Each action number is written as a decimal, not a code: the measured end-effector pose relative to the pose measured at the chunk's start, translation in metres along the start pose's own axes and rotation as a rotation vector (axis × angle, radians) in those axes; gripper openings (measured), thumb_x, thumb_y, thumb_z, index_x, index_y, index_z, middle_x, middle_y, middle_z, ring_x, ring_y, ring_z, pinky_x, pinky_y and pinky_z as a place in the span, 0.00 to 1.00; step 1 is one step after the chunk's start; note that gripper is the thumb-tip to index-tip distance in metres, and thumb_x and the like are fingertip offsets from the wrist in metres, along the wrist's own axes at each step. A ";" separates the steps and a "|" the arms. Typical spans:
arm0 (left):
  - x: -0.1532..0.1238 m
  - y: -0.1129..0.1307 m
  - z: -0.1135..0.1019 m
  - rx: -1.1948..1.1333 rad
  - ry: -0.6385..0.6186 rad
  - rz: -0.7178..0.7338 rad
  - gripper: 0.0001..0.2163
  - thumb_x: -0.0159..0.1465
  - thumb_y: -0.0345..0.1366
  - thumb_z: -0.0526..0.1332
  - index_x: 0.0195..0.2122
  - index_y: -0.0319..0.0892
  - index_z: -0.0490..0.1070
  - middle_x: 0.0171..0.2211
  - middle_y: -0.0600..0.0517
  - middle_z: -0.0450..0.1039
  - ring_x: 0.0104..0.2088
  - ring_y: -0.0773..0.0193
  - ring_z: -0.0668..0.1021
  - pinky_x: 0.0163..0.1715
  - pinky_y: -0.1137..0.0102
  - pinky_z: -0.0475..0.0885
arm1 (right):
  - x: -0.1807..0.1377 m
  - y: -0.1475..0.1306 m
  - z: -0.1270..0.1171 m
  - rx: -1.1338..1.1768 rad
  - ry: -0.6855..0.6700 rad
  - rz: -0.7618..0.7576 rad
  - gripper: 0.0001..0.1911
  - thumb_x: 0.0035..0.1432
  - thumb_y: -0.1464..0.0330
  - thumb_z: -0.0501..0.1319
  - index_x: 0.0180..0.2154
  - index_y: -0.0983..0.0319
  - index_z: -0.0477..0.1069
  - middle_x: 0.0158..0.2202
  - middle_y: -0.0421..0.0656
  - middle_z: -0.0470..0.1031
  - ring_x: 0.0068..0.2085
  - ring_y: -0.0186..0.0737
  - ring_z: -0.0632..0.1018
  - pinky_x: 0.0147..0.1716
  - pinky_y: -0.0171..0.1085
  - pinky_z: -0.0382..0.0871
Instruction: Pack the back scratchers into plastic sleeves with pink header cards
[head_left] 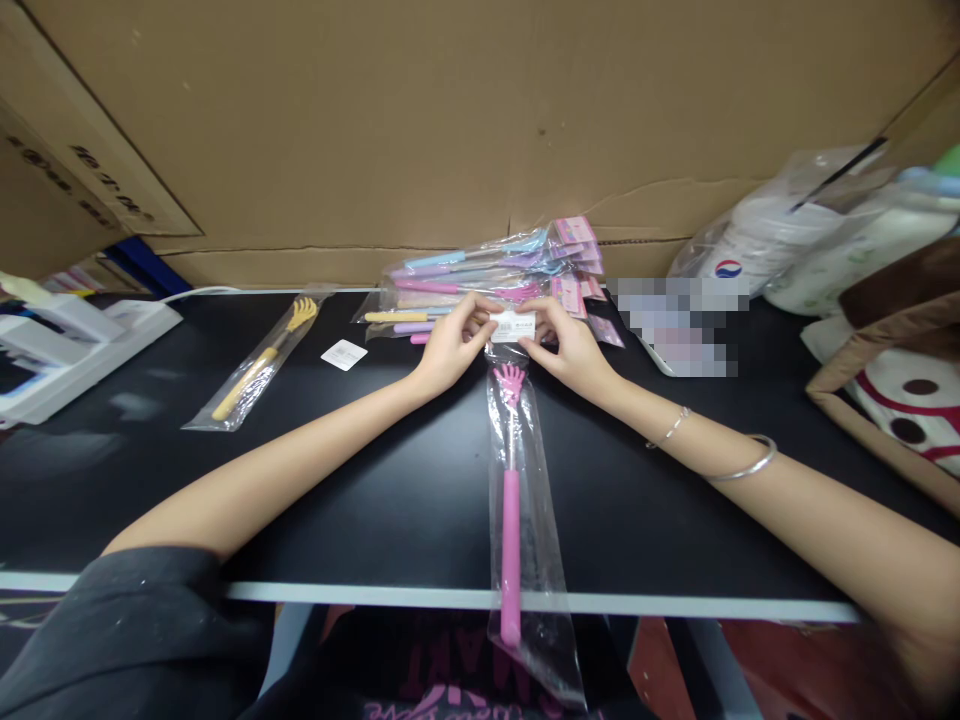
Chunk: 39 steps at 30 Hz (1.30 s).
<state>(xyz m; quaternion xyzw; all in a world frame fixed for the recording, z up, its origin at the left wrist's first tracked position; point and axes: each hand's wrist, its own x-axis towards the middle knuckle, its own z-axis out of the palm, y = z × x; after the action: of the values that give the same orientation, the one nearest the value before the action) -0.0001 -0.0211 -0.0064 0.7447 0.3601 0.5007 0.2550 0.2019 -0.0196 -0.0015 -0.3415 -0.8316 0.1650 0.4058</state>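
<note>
A pink back scratcher (pixel 511 500) lies in a clear plastic bag (pixel 536 540) down the middle of the black table (pixel 375 480), its lower end hanging over the near edge. At the bag's far end sits a small white label (pixel 514 326). My left hand (pixel 450 345) pinches the label's left end. My right hand (pixel 570 345) pinches its right end. Both hands have their fingers closed on the label and the bag top.
Behind my hands lies a pile of bagged scratchers (pixel 487 275) in blue, purple, pink and yellow. A bagged yellow scratcher (pixel 259 365) and a loose white label (pixel 344 354) lie at left. A white device (pixel 67 345) stands far left; bags and rolls (pixel 795 250) crowd the right. A cardboard wall (pixel 450 120) backs the table.
</note>
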 end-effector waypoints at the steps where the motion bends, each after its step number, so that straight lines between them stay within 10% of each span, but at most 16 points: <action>1: 0.000 0.000 0.000 0.000 -0.003 0.004 0.06 0.65 0.35 0.59 0.42 0.40 0.67 0.36 0.49 0.76 0.34 0.65 0.77 0.33 0.73 0.69 | 0.000 0.000 0.000 -0.001 0.001 0.001 0.16 0.57 0.72 0.60 0.48 0.59 0.64 0.32 0.39 0.70 0.30 0.36 0.72 0.34 0.37 0.67; 39: 0.001 0.003 0.001 -0.055 -0.088 -0.033 0.06 0.64 0.34 0.59 0.41 0.39 0.69 0.37 0.49 0.76 0.35 0.66 0.77 0.38 0.72 0.72 | 0.002 -0.005 -0.003 0.093 0.036 0.046 0.07 0.59 0.69 0.59 0.41 0.60 0.67 0.36 0.41 0.75 0.29 0.34 0.74 0.33 0.37 0.69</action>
<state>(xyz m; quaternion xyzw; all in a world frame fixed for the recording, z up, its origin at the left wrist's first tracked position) 0.0017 -0.0221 -0.0044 0.7527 0.3469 0.4728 0.2994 0.2011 -0.0212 0.0041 -0.3440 -0.8075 0.2065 0.4324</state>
